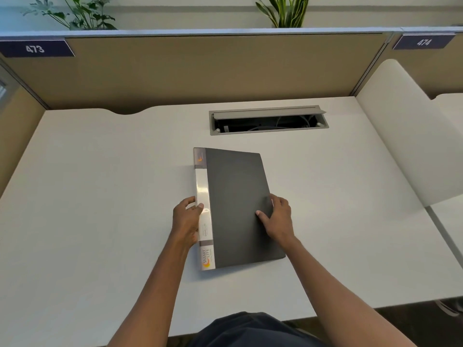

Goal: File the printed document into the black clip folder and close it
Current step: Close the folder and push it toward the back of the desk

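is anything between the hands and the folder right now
Nothing visible. The left hand grips the spine edge of the black clip folder and the right hand rests flat on its closed cover. No printed document is in view.

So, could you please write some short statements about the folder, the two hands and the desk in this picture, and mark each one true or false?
1. The black clip folder lies closed on the desk. True.
2. The left hand grips the folder at its spine side. True.
3. The right hand is lifted clear of the folder. False: it rests on the cover near the opening edge.
4. A printed document lies on the desk beside the folder. False: no loose paper is visible.
5. The cable tray behind the folder has its lid open. True.
6. The divider label at far left reads 480. False: it reads 473.
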### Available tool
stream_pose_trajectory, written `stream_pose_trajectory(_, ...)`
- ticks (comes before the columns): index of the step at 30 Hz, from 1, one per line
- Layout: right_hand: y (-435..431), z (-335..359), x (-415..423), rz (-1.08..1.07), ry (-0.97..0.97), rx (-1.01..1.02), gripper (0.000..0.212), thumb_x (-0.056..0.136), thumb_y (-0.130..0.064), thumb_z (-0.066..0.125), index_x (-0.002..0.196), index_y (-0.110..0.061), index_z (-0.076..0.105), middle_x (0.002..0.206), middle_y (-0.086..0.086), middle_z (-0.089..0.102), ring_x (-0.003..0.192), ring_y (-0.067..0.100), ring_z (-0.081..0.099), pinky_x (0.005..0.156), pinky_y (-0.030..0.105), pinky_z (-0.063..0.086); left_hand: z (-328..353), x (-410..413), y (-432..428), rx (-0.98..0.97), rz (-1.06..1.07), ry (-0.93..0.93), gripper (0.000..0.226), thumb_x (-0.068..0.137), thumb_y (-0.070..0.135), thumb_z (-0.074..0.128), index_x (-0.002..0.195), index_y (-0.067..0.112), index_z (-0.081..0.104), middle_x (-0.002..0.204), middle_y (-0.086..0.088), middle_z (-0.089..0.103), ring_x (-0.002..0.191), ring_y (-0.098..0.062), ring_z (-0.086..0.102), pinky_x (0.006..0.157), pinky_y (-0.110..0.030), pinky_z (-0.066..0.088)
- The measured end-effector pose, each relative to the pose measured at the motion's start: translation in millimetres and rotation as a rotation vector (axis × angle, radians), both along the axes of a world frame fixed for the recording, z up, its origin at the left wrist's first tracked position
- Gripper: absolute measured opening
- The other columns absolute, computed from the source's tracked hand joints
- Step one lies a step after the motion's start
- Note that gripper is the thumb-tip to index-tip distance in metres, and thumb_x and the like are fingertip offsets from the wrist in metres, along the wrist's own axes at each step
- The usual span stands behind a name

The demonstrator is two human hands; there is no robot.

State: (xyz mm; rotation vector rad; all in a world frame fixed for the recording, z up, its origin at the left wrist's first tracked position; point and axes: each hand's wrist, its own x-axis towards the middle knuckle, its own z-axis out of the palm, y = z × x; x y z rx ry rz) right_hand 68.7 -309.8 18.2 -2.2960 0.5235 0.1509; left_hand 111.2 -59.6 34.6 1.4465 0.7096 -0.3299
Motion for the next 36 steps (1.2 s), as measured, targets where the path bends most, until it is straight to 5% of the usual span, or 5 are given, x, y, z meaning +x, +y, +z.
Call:
stream_pose_trajectory(8, -1, 14, 19, -0.117, 0.077, 0.243, 0.055, 0.081, -0.021, 0.084, 0.131, -0.013, 0.061, 0.126, 0.005, 0.069, 0.106, 0.021, 0.065, 0.088, 0.027, 0.046, -4, -1, 18, -0.068, 0.035, 0.004, 0.022, 0.100, 0.006, 0.062, 0.116, 0.021, 0.062, 0.106, -0.008, 0.071, 0.083, -0.027, 0.071, 0.060, -0.032, 0.059)
stream_pose_trajectory(11, 19, 18, 24, -0.118, 0.067, 0.205, 0.053, 0.077, -0.016, 0.086, 0.126, -0.012, 0.065, 0.118, 0.006, 0.071, 0.095, 0.020, 0.064, 0.084, 0.025, 0.045, -13, -1, 34, 0.093, -0.008, -0.043, 0.022, 0.099, 0.008, 0.065, 0.119, 0.018, 0.065, 0.114, -0.009, 0.072, 0.097, -0.031, 0.072, 0.085, -0.046, 0.062)
stream_pose_trajectory(21, 103, 30, 88, -0.046, 0.004, 0.167, 0.073, 0.077, -0.017, 0.086, 0.140, -0.011, 0.050, 0.132, 0.008, 0.060, 0.120, 0.026, 0.060, 0.104, 0.036, 0.050, -3, 51, 103, 0.368, -0.088, -0.173, 0.026, 0.088, 0.014, 0.079, 0.111, 0.022, 0.073, 0.096, 0.003, 0.076, 0.089, -0.021, 0.074, 0.078, -0.033, 0.058)
stream_pose_trajectory(28, 148, 36, 165, 0.005, 0.021, 0.120, 0.064, 0.079, -0.019, 0.086, 0.132, -0.009, 0.052, 0.130, 0.013, 0.056, 0.118, 0.032, 0.060, 0.103, 0.040, 0.050, 0, 135, 144, 0.500, -0.105, -0.168, 0.070, 0.082, 0.016, 0.086, 0.145, 0.014, 0.056, 0.117, -0.009, 0.071, 0.101, -0.028, 0.069, 0.097, -0.043, 0.056)
stream_pose_trajectory(36, 175, 37, 246, -0.018, 0.039, 0.085, 0.063, 0.082, -0.021, 0.085, 0.134, -0.005, 0.052, 0.133, 0.016, 0.053, 0.122, 0.034, 0.058, 0.105, 0.037, 0.046, 4, 223, 163, 0.558, -0.141, -0.192, 0.062, 0.083, 0.015, 0.084, 0.140, 0.010, 0.059, 0.129, -0.018, 0.071, 0.109, -0.033, 0.070, 0.087, -0.033, 0.052)
